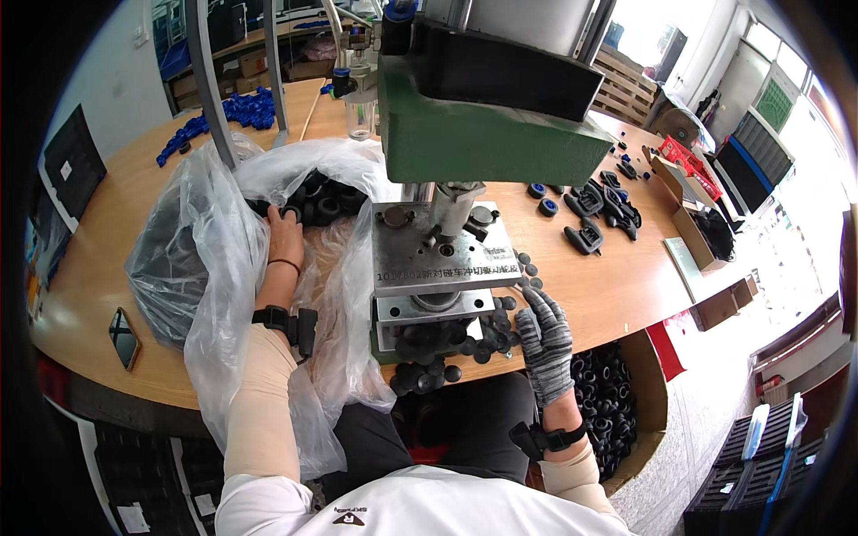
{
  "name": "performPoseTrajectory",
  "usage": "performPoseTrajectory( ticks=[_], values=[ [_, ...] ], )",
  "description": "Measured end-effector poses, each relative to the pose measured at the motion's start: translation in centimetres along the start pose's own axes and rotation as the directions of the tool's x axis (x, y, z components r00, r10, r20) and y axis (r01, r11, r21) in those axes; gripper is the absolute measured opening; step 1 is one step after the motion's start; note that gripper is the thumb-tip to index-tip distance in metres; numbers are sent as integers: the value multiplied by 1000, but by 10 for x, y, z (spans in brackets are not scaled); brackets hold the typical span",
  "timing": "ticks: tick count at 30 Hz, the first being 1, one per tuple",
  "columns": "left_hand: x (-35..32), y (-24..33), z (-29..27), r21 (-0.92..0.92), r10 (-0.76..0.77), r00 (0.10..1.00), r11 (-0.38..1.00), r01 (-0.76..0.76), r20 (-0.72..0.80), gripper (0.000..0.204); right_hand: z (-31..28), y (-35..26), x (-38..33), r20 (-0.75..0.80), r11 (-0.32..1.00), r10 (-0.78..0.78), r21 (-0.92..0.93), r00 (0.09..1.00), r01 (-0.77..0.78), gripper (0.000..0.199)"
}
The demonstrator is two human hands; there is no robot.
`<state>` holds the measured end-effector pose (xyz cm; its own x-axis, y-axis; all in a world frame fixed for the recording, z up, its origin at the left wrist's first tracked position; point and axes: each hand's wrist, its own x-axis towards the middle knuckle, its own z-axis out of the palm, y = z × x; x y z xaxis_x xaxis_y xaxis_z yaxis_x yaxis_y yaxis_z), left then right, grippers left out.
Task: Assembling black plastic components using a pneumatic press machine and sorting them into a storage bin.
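While my bare left hand digs into the clear plastic bag at far left, fingers closing on black rubber rings, my gloved right hand rests open beside the grey metal press die. Loose round rings near the edge could roll off if nudged.

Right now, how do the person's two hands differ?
The left hand is bare and reaches into the clear plastic bag of black parts; the right hand wears a grey striped glove and rests at the table edge beside the press fixture. Both arms carry a black wrist strap.
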<state>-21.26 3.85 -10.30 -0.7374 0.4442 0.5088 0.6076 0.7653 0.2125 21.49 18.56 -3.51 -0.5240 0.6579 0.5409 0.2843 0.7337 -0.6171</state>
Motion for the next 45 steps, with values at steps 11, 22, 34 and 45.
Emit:
performPoseTrajectory(
  ticks=[11, 22, 34, 45],
  values=[
    [-124, 118, -158, -983, -4, 1000, 184, -27, -28, 57, 59, -93, 45, 59, 966, -95, 247, 994, 78, 41],
    [-120, 179, -158, -711, 269, 935, 610, -350, -229, 50, -64, 115, -96, -252, 916, 385, -13, 888, -401, 47],
    [-92, 105, -116, -576, 33, 948, 788, -220, -317, 33, 13, 90, -25, 289, 780, 216, -625, 933, 13, 42],
    [-36, -3, -23, -6, -19, 1000, 1000, 19, -4, 17, 21, -21, 17, -31, 993, -116, 5, 993, 116, 34]
  ],
)
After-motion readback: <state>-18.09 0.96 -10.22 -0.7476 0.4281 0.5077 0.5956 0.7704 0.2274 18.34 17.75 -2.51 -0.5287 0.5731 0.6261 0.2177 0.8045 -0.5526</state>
